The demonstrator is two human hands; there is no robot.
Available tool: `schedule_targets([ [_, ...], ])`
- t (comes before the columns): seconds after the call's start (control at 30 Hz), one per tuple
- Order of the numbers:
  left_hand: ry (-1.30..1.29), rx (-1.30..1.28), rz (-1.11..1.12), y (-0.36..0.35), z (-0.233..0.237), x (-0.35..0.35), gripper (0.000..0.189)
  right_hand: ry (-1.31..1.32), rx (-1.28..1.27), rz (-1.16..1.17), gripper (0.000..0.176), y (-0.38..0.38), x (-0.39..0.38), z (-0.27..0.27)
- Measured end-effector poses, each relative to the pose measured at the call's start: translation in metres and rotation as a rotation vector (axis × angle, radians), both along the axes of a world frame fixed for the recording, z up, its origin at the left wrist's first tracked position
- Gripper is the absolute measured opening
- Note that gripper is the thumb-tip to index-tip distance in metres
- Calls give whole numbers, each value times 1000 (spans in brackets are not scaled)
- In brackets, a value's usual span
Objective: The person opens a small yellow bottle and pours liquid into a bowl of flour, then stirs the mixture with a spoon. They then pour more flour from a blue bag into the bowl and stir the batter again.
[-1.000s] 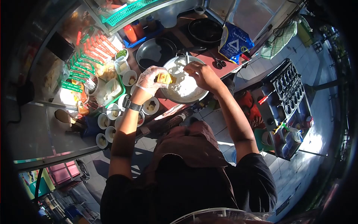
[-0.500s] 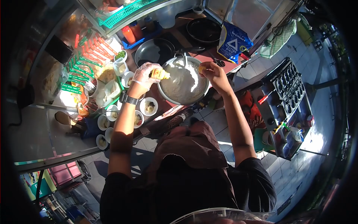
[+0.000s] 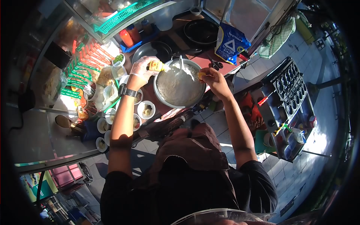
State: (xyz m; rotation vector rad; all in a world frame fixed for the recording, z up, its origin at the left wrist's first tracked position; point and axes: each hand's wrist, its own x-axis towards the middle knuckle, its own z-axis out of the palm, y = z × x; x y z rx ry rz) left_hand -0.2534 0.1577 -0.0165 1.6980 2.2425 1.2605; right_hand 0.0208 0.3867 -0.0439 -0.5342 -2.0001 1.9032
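Note:
My left hand (image 3: 144, 69), in a clear plastic glove, is closed around a small yellow bottle (image 3: 156, 66), tilted with its mouth toward the bowl. Below it is a large metal bowl (image 3: 159, 98) holding pale batter or flour, with a utensil handle (image 3: 182, 62) standing at its far side. At the bowl's right rim, my bare right hand (image 3: 212, 77) pinches a small yellow piece (image 3: 201, 75), which looks like a cap. A wristwatch (image 3: 127, 90) sits on my left wrist.
Two black pans (image 3: 200, 31) lie behind the bowl. A blue bag (image 3: 231, 44) stands at the back right. White cups (image 3: 146, 110) of food are left of the bowl. A red squeeze bottle (image 3: 126, 38) stands in a blue tray. Farther right is a moulded pan (image 3: 291, 88).
The view has shifted slightly, so the bowl and stall items appear a little lower or farther left. Both hands keep their holds, and the bottle stays over the bowl's left rim.

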Motion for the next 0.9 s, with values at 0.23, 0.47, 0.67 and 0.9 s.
schedule_targets([
  [0.23, -52, 33, 17, 28, 3, 11, 48, 11, -44, 43, 30, 7, 2, -2],
  [0.47, -31, -49, -43, 42, 9, 33, 49, -4, -91, 53, 30, 20, 9, -6],
  [0.67, 42, -27, -2, 64, 7, 56, 48, -18, -98, 79, 30, 31, 11, -8],
  [0.9, -81, -65, -68, 63, 12, 74, 49, -27, -144, 91, 29, 40, 19, -5],
])
